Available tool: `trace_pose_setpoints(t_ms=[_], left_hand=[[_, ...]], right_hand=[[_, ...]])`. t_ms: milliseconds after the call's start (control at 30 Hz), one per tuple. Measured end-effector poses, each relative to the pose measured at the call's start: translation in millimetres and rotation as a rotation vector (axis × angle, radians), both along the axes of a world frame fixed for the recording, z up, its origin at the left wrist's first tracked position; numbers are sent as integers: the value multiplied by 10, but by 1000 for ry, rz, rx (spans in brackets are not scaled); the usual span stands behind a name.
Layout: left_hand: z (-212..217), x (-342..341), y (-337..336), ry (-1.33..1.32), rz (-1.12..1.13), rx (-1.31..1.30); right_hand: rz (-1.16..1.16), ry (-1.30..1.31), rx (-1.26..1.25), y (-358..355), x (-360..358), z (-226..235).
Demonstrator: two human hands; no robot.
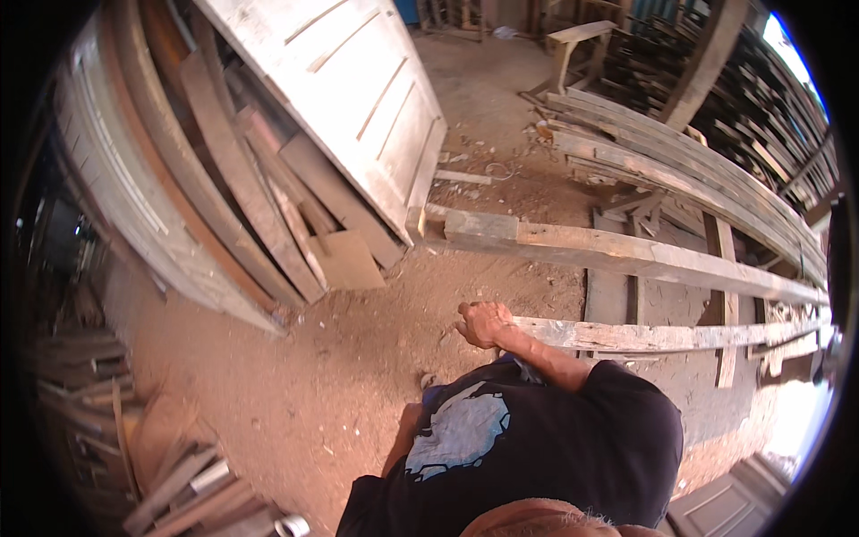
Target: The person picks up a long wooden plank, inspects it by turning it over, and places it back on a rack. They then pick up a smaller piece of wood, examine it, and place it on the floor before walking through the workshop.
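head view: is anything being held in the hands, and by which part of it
The right hand is at the left end of a long, weathered, squared wooden beam; grip or mere rest cannot be told. The left hand is not visible.

"What sort of place are you in?"
"A woodworking workshop, it seems: boards (pixel 243 174) lean on my left, beside a panelled door (pixel 353 80)."
"What else shows it?"
"Long beams (pixel 644 337) by me, scrap wood (pixel 197 497) at the dirt floor's (pixel 313 385) near left corner, stacked timber (pixel 761 112) beyond."
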State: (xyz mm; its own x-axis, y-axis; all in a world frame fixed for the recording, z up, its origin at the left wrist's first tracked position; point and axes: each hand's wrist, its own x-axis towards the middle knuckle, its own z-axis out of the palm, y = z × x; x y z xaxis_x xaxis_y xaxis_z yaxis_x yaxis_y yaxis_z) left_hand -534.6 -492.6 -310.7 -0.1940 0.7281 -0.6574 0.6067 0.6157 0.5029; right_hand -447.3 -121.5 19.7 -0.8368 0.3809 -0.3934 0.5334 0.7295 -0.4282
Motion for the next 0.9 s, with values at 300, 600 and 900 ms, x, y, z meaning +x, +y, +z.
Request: trace_pose_setpoints(t_ms=[300, 600, 900], left_hand=[[1894, -1951, 2422, 405, 468, 824], [3295, -1468, 4455, 514, -436, 1161], [3375, -1069, 5069, 510, -770, 466]], right_hand=[[-631, 485, 175, 11, 61, -121], [-1132, 189, 400, 510, 905, -141], [-1100, 164, 354, 511, 1001, -404]])
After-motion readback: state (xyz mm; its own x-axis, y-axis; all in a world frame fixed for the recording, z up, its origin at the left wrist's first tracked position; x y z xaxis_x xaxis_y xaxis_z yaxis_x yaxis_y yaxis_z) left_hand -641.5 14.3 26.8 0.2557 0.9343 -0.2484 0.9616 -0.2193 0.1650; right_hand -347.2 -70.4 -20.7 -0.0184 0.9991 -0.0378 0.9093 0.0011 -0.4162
